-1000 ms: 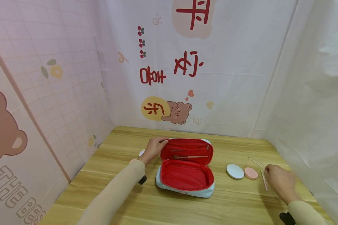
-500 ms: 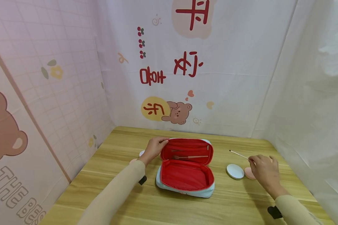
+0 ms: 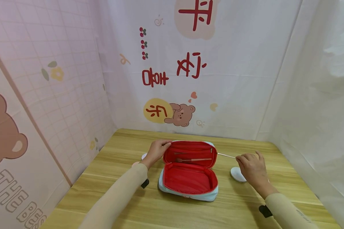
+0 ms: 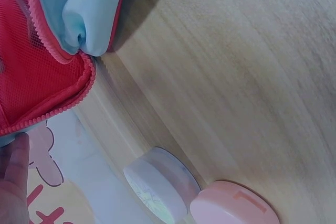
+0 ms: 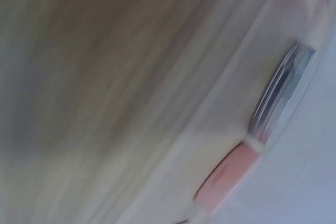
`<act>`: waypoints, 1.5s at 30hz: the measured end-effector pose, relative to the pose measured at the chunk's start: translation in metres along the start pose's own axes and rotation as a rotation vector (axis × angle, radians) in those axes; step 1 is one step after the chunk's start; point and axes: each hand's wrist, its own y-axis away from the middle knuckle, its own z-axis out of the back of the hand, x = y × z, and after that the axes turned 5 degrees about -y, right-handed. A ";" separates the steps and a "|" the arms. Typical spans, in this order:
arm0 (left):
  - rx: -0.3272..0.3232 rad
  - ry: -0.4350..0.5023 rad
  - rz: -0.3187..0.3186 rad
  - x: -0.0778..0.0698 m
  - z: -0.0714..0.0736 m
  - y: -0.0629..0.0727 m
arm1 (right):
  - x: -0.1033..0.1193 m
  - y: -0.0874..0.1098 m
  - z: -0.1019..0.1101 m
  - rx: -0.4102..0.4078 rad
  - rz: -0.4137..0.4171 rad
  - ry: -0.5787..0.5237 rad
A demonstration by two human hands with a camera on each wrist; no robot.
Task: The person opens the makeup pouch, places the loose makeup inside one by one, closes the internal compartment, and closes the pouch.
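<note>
A light-blue cosmetic bag (image 3: 207, 196) lies unzipped with its red-lined lid (image 3: 192, 163) raised. At the lid's upper left corner, my left hand (image 3: 155, 152) holds the edge; in the left wrist view its fingers (image 4: 18, 163) reach the lid's outer side. Between thumb and fingertips, my right hand (image 3: 253, 169) pinches a thin makeup brush (image 3: 227, 156). It points left, its far end at the lid's right edge and hidden from sight. A larger makeup brush (image 3: 200, 159) lies across the lid's inner pocket. The right wrist view is blurred and leaves that hand out.
Right of the bag sits a round pale compact (image 3: 236, 175), partly covered by my right hand; a pink compact (image 5: 226, 177) is beside it. Left of the bag are a white compact (image 4: 157, 184) and another pink one (image 4: 233, 205). Fabric sheets border the wooden table (image 3: 172, 216).
My right hand has carried the thin brush leftward from the table's right side to the bag's lid. The left hand and bag have stayed still.
</note>
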 end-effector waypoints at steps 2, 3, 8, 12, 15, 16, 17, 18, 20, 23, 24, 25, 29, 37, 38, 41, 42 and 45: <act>0.000 0.002 0.004 0.000 0.000 0.000 | 0.004 -0.003 -0.004 -0.003 0.014 0.001; 0.000 0.002 0.006 0.000 0.000 0.000 | 0.007 -0.004 -0.006 -0.003 0.018 -0.001; 0.010 0.022 0.022 0.002 -0.001 -0.001 | 0.016 -0.011 -0.017 -0.026 0.039 -0.015; 0.016 0.034 0.036 0.003 -0.001 -0.002 | 0.023 -0.016 -0.023 -0.028 0.048 -0.023; 0.016 0.034 0.038 0.002 -0.001 -0.001 | 0.029 -0.020 -0.027 -0.005 0.051 -0.026; 0.016 0.034 0.039 0.002 -0.001 -0.001 | 0.030 -0.022 -0.028 -0.001 0.051 -0.026; 0.017 0.035 0.041 0.002 0.000 -0.001 | 0.032 -0.024 -0.030 0.002 0.052 -0.027; 0.017 0.034 0.043 0.002 0.000 -0.001 | 0.033 -0.025 -0.031 0.002 0.051 -0.028; 0.018 0.031 0.042 0.001 0.000 -0.001 | 0.036 -0.029 -0.034 -0.001 0.050 -0.029; 0.017 0.024 0.038 0.000 0.000 -0.001 | 0.039 -0.034 -0.039 -0.004 0.053 -0.024; 0.017 0.023 0.040 0.000 0.000 -0.001 | 0.039 -0.035 -0.041 -0.005 0.056 -0.021; 0.018 0.024 0.042 0.000 0.000 -0.001 | 0.040 -0.037 -0.043 -0.005 0.059 -0.015; 0.017 0.025 0.053 0.000 0.000 -0.002 | 0.043 -0.043 -0.050 0.002 0.072 0.009; 0.005 0.015 0.010 0.001 -0.001 -0.001 | 0.053 -0.058 -0.060 0.030 0.103 0.078; 0.006 0.013 0.011 0.001 -0.001 -0.001 | 0.055 -0.060 -0.061 0.034 0.111 0.088; 0.007 0.009 0.009 0.001 -0.002 -0.001 | 0.058 -0.063 -0.064 0.052 0.139 0.118; 0.008 0.008 0.012 0.001 -0.002 -0.001 | 0.059 -0.064 -0.065 0.056 0.149 0.126; 0.008 0.010 0.012 0.001 -0.001 -0.001 | 0.063 -0.067 -0.069 0.063 0.175 0.147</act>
